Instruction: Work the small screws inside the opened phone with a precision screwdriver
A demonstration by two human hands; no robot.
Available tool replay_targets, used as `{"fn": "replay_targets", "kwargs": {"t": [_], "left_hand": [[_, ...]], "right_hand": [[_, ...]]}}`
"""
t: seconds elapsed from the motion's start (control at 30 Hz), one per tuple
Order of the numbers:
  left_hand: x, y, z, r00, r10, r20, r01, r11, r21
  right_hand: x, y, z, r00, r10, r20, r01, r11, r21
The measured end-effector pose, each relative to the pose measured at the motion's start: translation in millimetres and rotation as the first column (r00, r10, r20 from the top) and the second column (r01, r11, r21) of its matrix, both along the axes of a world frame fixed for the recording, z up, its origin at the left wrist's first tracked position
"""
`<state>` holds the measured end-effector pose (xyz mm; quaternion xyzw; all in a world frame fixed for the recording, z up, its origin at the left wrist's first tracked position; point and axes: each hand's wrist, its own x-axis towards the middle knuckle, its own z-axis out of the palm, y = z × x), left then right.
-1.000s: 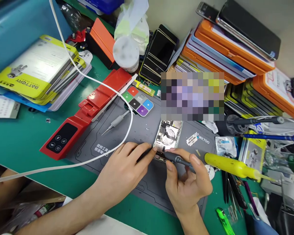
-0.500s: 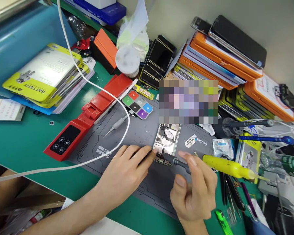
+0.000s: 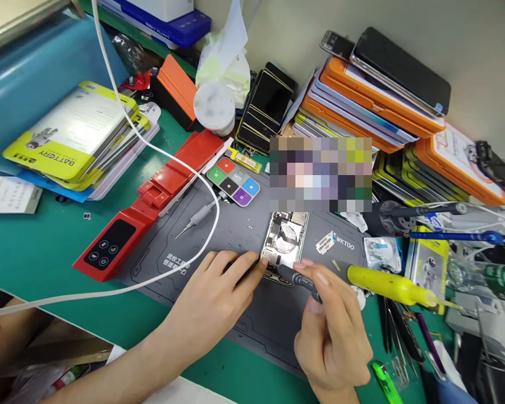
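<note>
An opened phone (image 3: 289, 238) with its inner parts bare lies on a grey work mat (image 3: 252, 331). My left hand (image 3: 219, 297) rests on the mat, its bent fingertips pressed together at the phone's lower left edge. A dark strip shows between these fingers; I cannot tell whether it is a tool or shadow. My right hand (image 3: 334, 331) is closed around a slim dark grey tool (image 3: 305, 280) that looks like a screwdriver. The tool's far end is over the phone's lower end, and the right index fingertip is near the phone's lower right corner.
A white cable (image 3: 216, 224) crosses the mat left of the phone, near a red device (image 3: 109, 241) and a grey probe pen (image 3: 200, 216). Rightward are a razor blade (image 3: 325, 243), a yellow bottle (image 3: 387, 285) and tweezers (image 3: 398, 325). Stacked cases (image 3: 374, 106) stand behind. One patch is pixelated.
My right index finger has come down and left toward the phone's corner, and the grey tool has shifted slightly left. My left hand stays at the phone's edge. The view has shifted slightly.
</note>
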<state>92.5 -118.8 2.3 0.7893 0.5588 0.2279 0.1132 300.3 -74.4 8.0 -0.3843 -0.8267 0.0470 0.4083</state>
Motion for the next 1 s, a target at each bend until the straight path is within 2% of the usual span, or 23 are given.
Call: {"fn": "replay_targets", "kwargs": {"t": [0.27,0.67,1.0], "left_hand": [[0.7,-1.6,-2.4,1.000,-0.008,0.025,0.008,1.000,0.021],[3.6,-2.2,-6.9,0.997,0.020,0.069,-0.023,0.999,0.033],[5.0,-1.0,0.3,0.998,0.047,0.034,-0.048,0.998,0.051]], "right_hand": [[-0.4,1.2,4.8,0.999,0.052,-0.014,-0.053,0.995,-0.083],[-1.5,4.5,2.6,0.999,0.039,0.030,-0.037,0.998,-0.054],[-5.5,7.5,-0.7,0.998,0.062,0.026,-0.061,0.997,-0.052]]}}
